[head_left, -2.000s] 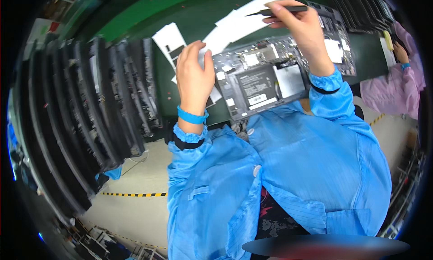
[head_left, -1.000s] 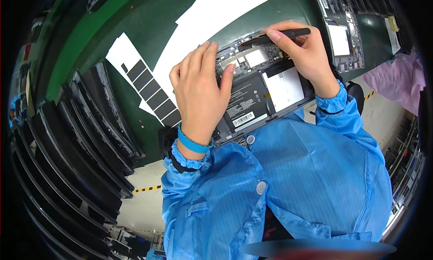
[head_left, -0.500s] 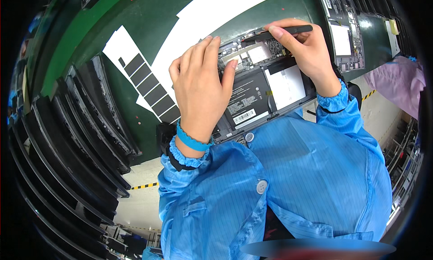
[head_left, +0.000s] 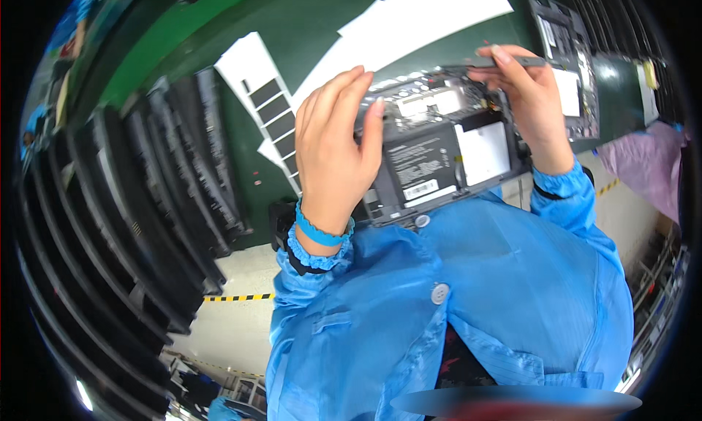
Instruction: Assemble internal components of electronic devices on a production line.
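"What lies closest to the blue gown (head_left: 519, 267)?"

"The opened laptop base (head_left: 387, 215), on the green table (head_left: 245, 147), with its battery (head_left: 424, 161) and a white panel (head_left: 485, 153) on the near side. I'd judge it stiff and fairly light, best lifted by the outer rim."

"And the hands?"

"The left hand (head_left: 336, 143) is loosely spread over the base's left end, thumb apart, nothing visible in it; I can't tell whether it presses down. The right hand (head_left: 534, 103) pinches dark tweezers (head_left: 532, 62) between thumb and fingers, by the far right corner."

"Anything delicate?"

"The circuit board (head_left: 431, 101), just beyond the battery. Its small parts look fragile, so keep fingertips off. The tweezers are probably light and springy, best gripped mid-length."

"Farther out?"

"A second opened base (head_left: 585, 125) to the right, white sheets (head_left: 439, 12) ahead, and a co-worker's pink sleeve (head_left: 643, 158)."
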Action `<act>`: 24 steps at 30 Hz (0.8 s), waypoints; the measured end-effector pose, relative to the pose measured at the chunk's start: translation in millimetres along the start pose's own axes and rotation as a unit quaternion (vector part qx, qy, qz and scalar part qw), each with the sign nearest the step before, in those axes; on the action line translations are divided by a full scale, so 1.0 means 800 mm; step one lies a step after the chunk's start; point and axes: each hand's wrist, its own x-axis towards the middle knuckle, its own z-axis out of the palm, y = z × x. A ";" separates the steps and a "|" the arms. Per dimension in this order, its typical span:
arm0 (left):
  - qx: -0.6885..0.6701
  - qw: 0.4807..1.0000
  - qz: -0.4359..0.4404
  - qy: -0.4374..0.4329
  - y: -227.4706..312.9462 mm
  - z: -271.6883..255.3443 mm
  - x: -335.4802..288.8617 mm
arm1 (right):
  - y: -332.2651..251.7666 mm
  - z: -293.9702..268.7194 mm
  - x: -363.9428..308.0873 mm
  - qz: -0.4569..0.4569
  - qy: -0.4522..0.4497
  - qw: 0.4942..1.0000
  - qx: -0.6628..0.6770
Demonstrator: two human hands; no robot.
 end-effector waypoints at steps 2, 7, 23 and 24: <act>0.061 0.997 -0.033 0.038 -0.018 -0.031 -0.008 | -0.026 0.017 -0.005 -0.050 -0.035 0.996 -0.065; 0.253 0.956 -0.149 0.004 -0.091 -0.051 -0.037 | -0.049 0.150 0.030 -0.109 -0.158 0.980 -0.060; 0.293 0.933 -0.205 -0.042 -0.075 -0.039 -0.043 | 0.039 0.278 0.099 -0.149 -0.107 0.962 -0.201; 0.293 0.933 -0.203 -0.041 -0.075 -0.038 -0.043 | 0.041 0.278 0.100 -0.134 -0.104 0.966 -0.197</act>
